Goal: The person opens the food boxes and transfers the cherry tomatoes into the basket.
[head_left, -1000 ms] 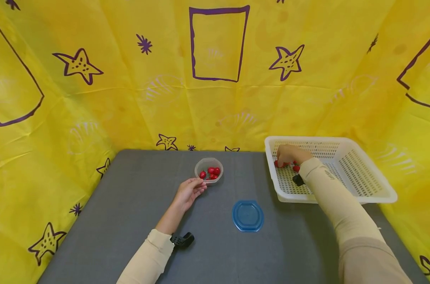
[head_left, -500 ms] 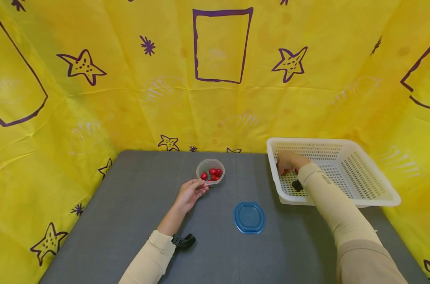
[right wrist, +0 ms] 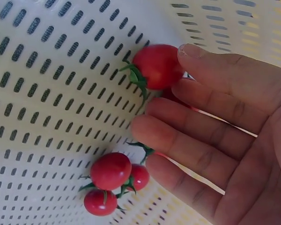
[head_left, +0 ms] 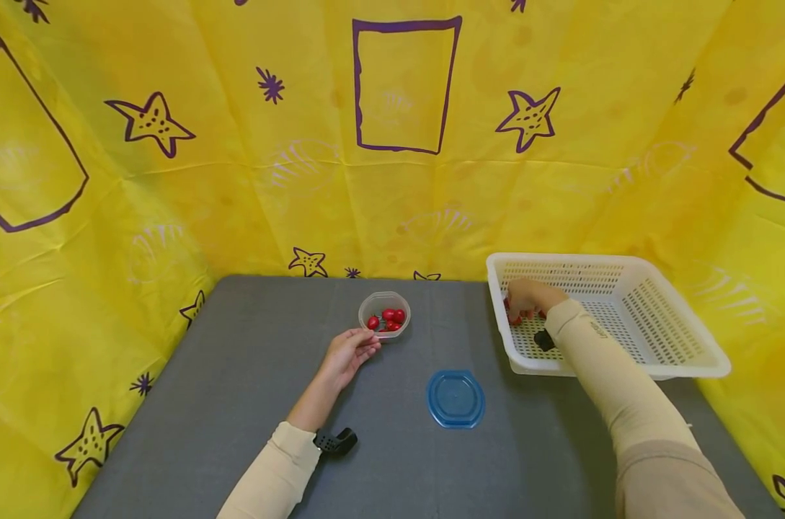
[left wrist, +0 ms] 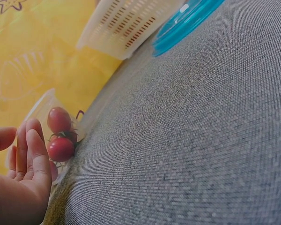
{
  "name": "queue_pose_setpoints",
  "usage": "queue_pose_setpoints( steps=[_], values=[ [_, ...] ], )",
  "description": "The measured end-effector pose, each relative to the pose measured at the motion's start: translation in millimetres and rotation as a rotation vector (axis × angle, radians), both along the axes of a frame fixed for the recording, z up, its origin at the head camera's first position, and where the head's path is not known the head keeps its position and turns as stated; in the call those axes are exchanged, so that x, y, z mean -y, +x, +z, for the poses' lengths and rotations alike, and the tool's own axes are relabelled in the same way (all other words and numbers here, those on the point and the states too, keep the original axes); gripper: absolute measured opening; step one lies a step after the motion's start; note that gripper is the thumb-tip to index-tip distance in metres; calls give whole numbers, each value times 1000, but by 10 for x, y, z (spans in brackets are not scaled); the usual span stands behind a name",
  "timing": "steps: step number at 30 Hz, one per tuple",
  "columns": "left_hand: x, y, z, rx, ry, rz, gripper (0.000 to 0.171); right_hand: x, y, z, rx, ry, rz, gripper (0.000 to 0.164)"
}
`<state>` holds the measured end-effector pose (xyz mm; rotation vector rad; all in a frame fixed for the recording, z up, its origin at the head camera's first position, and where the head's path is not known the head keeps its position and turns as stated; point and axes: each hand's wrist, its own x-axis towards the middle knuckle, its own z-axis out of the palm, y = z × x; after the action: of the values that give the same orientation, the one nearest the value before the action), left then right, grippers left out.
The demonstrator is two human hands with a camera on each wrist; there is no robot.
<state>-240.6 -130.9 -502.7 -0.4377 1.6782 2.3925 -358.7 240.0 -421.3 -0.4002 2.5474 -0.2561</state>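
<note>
My left hand [head_left: 349, 355] holds the near rim of a small clear plastic container [head_left: 384, 297], thumb at the rim and fingers along its outer wall. Several red cherry tomatoes [left wrist: 59, 120] with green stems lie inside the container. Inside a white plastic basket [head_left: 680, 317], at its left end, my right hand [head_left: 531, 297] reaches down. There its thumb and forefinger pinch a cherry tomato [right wrist: 157, 67] with a green calyx. More cherry tomatoes [right wrist: 111, 171] lie beside and below the fingers; my fingers partly hide some.
A blue lid [head_left: 455, 398] lies on the grey table [head_left: 392, 461] between the container and the basket, nearer to me. Yellow patterned cloth [head_left: 288, 194] hangs behind and at both sides. The basket's raised walls surround my right hand.
The head view has shifted slightly. My right hand has moved a little toward the basket's left wall, its fingers closing in on a tomato. The left hand and container stay in place.
</note>
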Motion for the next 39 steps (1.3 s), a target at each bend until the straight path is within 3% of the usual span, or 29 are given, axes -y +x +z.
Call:
queue_pose_setpoints(
  steps=[10,19,29,33,39],
  values=[
    [1,13,5,-2,-2,-7,5,-30,0,166,14,-55,32,12],
    [-10,4,-4,-5,5,-10,6,26,9,397,-158,20,116,17],
    [-10,4,-11,-3,-5,-17,8,126,-7,759,-318,-40,175,18],
    [-12,6,0,7,-11,-20,10,259,-34,847,-356,-67,207,22],
    [-1,-9,-10,-2,6,-24,10,509,-68,889,-341,-103,217,25]
  ],
)
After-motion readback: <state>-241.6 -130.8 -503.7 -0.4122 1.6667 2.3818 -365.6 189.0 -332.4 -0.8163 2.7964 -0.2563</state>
